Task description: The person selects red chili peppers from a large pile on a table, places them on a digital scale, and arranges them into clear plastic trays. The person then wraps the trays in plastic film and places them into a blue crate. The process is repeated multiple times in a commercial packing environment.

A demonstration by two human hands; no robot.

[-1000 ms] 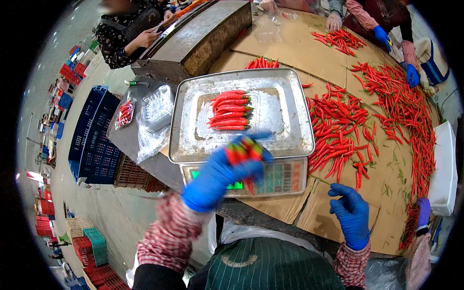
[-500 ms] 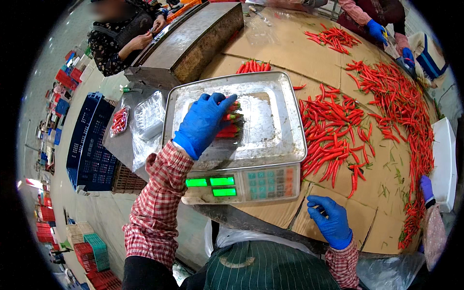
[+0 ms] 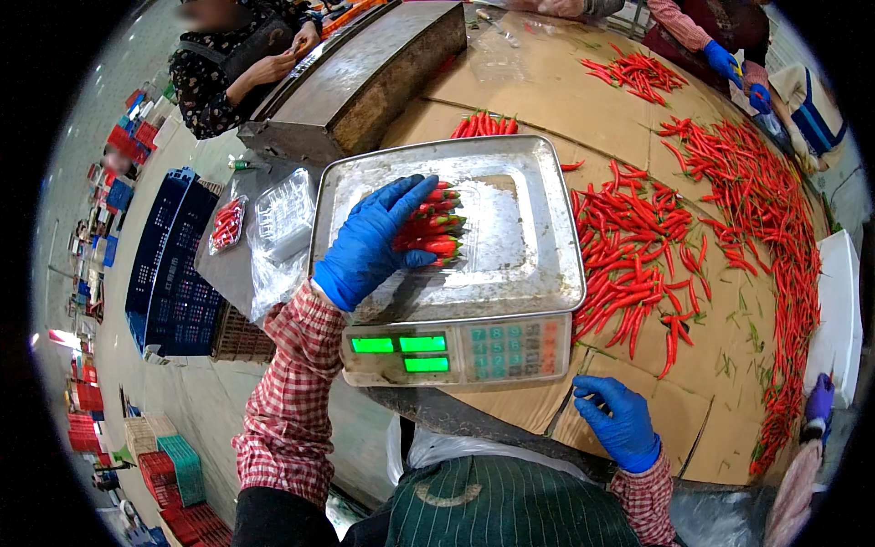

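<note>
My left hand (image 3: 372, 242), in a blue glove, is wrapped round a small bundle of red chili peppers (image 3: 439, 224) on the metal pan of a weighing scale (image 3: 519, 228). The thumb and fingers press the bundle from both sides, and its green stem ends point right. Part of the bundle is hidden under the palm. Below the pan glow the scale's green displays, beside a keypad. My right hand (image 3: 622, 423), also gloved in blue, hovers over the cardboard near the table edge, right of the scale. Its fingers are loosely bent and apart, with nothing in them.
Loose chilies (image 3: 629, 246) lie right of the scale, with a long heap (image 3: 784, 255) farther right. A metal box (image 3: 365, 82) stands behind. Clear plastic trays (image 3: 284, 214) and a packed chili tray (image 3: 227, 224) sit left. Co-workers' gloved hands (image 3: 722, 62) work at the far right.
My left hand has shifted slightly left and down and spread wider over the bundle, showing more of the chilies. My right hand stays almost in place.
</note>
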